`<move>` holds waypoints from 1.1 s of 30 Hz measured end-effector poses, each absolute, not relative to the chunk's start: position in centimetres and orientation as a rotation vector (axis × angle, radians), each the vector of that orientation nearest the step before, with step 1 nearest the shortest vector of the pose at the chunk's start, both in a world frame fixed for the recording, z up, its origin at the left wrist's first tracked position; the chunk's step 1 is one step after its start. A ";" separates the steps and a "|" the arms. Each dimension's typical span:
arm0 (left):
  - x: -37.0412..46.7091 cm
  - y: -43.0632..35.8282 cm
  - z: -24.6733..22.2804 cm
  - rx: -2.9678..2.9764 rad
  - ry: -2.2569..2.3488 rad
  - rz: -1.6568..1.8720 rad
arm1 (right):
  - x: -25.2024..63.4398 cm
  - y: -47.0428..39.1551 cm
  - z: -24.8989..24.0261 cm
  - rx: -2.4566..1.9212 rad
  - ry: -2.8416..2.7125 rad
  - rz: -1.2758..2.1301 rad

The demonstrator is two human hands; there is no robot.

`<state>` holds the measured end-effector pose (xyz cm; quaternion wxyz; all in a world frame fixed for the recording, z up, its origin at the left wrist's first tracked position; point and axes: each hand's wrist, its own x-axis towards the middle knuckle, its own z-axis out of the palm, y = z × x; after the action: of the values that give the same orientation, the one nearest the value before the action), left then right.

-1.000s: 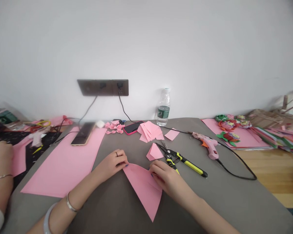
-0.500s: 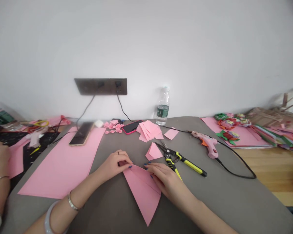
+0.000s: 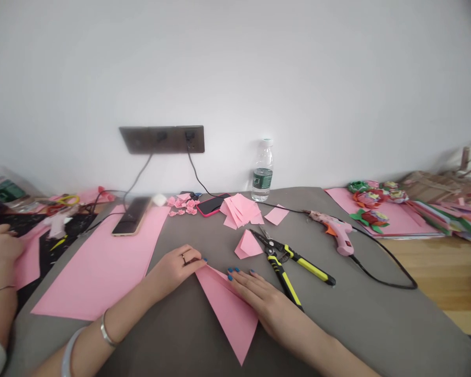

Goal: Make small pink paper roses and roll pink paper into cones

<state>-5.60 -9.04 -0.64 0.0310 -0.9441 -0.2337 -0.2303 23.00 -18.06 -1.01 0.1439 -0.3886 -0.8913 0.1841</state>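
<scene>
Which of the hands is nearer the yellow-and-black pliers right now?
Right. The right hand rests on the folded pink paper, just left of the pliers; the left hand pinches that paper's upper-left corner, farther left of them.

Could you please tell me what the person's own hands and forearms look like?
The left hand wears a dark ring, with a silver bracelet and a pale bangle farther up that arm. The right hand shows no jewellery. Both have blue nail polish, and neither forearm shows a sleeve.

Hands [image 3: 259,296] with blue nails [image 3: 231,270]; left: dark ring [image 3: 183,258], silver bangle [image 3: 105,331], pale bangle [image 3: 68,353].
</scene>
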 end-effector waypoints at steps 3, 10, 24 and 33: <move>-5.8 -9.7 -0.8 -2.903 -0.717 -0.739 | 22.9 -18.4 -0.8 -1.114 -2.618 0.562; -5.7 -11.0 -1.4 -2.789 -0.718 -0.710 | 22.4 -18.6 -0.5 -1.165 -2.673 0.552; -4.9 -16.0 -2.5 -2.499 -1.292 -0.344 | 22.5 -18.6 -1.6 -1.142 -2.675 0.553; -5.0 -16.9 -3.2 -2.578 -1.253 -0.337 | 22.5 -18.6 -1.6 -1.158 -2.722 0.555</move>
<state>-4.96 -16.86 -3.19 0.1272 -0.8860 -0.4305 -0.1159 22.53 -18.57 -1.58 0.0658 -0.3840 -0.9024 0.1840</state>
